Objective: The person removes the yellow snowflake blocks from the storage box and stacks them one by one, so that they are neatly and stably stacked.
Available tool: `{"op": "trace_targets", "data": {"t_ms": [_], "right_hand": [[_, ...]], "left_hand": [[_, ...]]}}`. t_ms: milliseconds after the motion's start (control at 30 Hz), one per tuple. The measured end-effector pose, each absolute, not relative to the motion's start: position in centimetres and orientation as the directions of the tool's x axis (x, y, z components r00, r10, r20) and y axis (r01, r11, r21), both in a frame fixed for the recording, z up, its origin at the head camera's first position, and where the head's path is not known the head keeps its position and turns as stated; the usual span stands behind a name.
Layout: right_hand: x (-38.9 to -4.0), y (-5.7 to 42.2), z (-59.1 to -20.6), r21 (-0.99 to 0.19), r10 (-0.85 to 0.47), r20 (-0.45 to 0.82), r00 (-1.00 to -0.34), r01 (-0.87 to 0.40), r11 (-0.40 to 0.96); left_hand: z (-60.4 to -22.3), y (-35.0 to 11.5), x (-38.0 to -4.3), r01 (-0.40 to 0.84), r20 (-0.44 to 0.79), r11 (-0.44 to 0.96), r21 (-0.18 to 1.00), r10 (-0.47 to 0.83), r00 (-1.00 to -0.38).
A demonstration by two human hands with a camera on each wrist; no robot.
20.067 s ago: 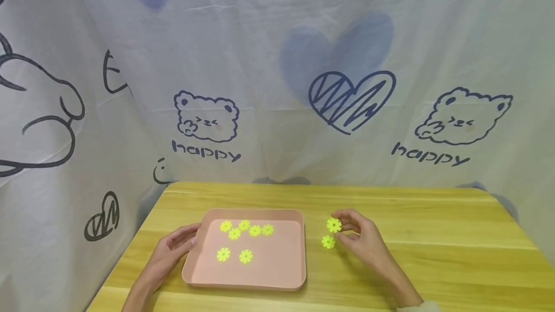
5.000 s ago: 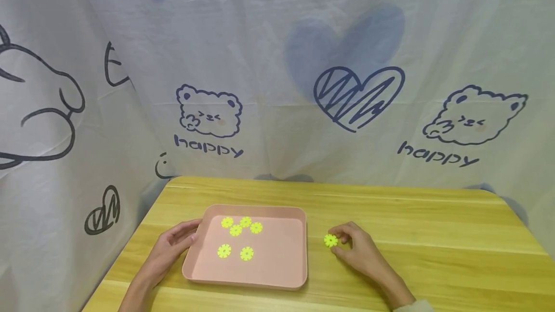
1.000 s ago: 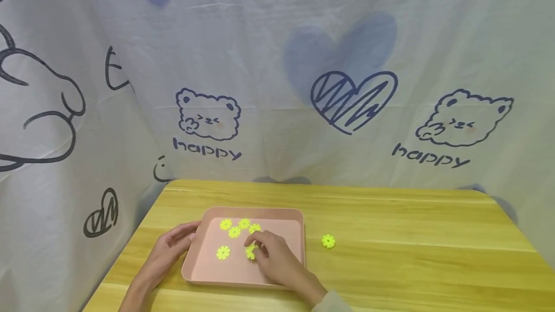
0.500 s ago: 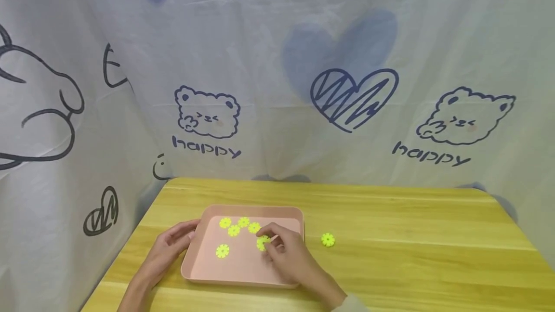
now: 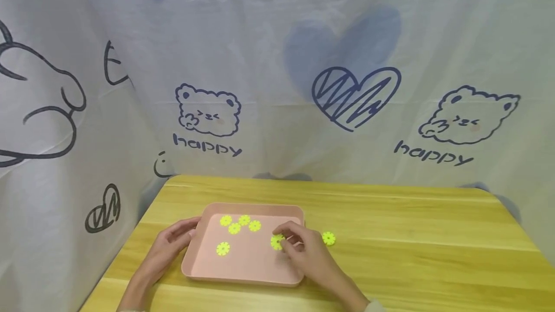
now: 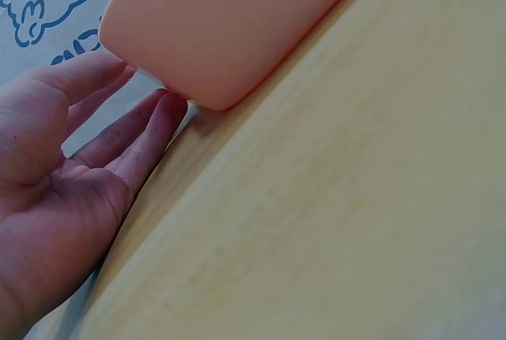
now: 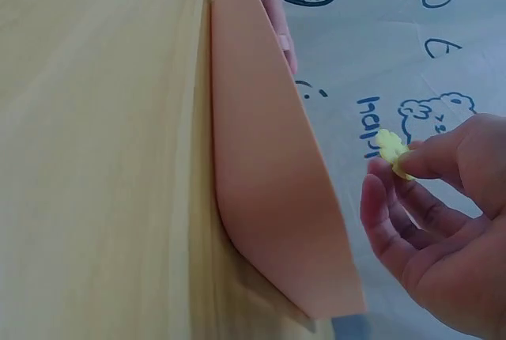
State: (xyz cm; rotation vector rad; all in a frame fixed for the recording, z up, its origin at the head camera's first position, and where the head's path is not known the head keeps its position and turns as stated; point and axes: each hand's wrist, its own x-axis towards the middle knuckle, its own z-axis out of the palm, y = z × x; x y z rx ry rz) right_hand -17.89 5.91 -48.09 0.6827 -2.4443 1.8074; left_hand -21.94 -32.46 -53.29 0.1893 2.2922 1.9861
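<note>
My right hand (image 5: 310, 254) pinches a yellow snowflake-shaped building disc (image 5: 277, 241) between thumb and fingertips, over the right part of a shallow pink tray (image 5: 251, 276). In the right wrist view the disc (image 7: 393, 153) shows nearly edge-on, higher than the tray rim. Several matching discs (image 5: 234, 228) lie flat toward the tray's back, and a single one (image 5: 223, 248) lies nearer its front left. My left hand (image 5: 166, 247) holds the tray's left wall, thumb at the rim. From the left wrist, its fingers (image 6: 150, 130) meet the tray's outer side low down.
Right of the tray, another yellow disc (image 5: 329, 239) lies on the wooden table (image 5: 412, 249), just past my right hand. A white cloth (image 5: 269, 61) printed with hearts and bears hangs behind the table and along its left side.
Over the last second my right hand has picked the front disc off the tray and carried it rightward. Fewer discs lie in the tray than 20 seconds ago. The left hand stays put.
</note>
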Motion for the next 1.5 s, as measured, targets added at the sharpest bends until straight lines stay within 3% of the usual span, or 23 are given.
{"op": "trace_targets", "data": {"t_ms": [300,1000,1500], "right_hand": [[-17.2,7.6,-47.3,-0.952,-0.336,0.210,-0.918,-0.271,0.144],[-17.8,11.6,-47.4,-0.930,-0.267,0.191,-0.945,-0.261,0.259],[-18.6,13.6,-47.0,-0.948,-0.261,0.160,-0.952,-0.222,0.228]], "left_hand": [[-53.3,-32.5,-21.8,0.015,-0.006,0.134,0.991,0.154,-0.988],[-53.4,-32.2,-22.1,0.016,-0.004,0.133,0.991,0.147,-0.989],[-53.3,-32.5,-22.0,0.012,-0.009,0.143,0.990,0.146,-0.989]]}}
